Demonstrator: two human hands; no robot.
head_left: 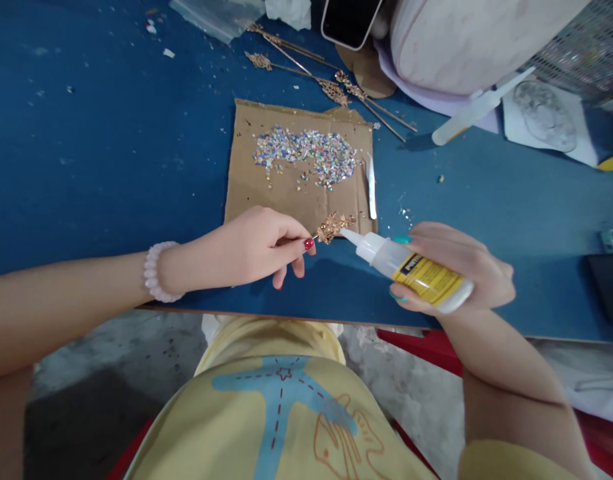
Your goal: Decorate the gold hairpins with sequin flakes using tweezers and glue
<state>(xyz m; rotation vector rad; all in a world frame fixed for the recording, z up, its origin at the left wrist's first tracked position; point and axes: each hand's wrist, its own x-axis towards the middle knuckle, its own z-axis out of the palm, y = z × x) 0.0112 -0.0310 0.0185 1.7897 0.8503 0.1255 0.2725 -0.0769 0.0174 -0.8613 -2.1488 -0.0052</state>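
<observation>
My left hand (251, 247) pinches the thin stem of a gold filigree hairpin (330, 228), whose ornate head lies over the front edge of a cardboard sheet (241, 193). In my right hand (466, 267) is a clear glue bottle (429, 277) with a yellow label, tilted so that its nozzle meets or nearly meets the ornate head. Whether glue is coming out cannot be made out. Small shiny chips (306, 150) in blue, white and iridescent tones are spread over the cardboard. White tweezers (371, 190) rest along its right edge.
Several more gold hairpins (331, 90) lie behind the cardboard. A phone (350, 20), a pale pouch (466, 47) and a clear plastic bag (219, 17) are at the back. To the right are another slim bottle (466, 120) and a dark object (609, 280) near the blue table's (111, 147) edge.
</observation>
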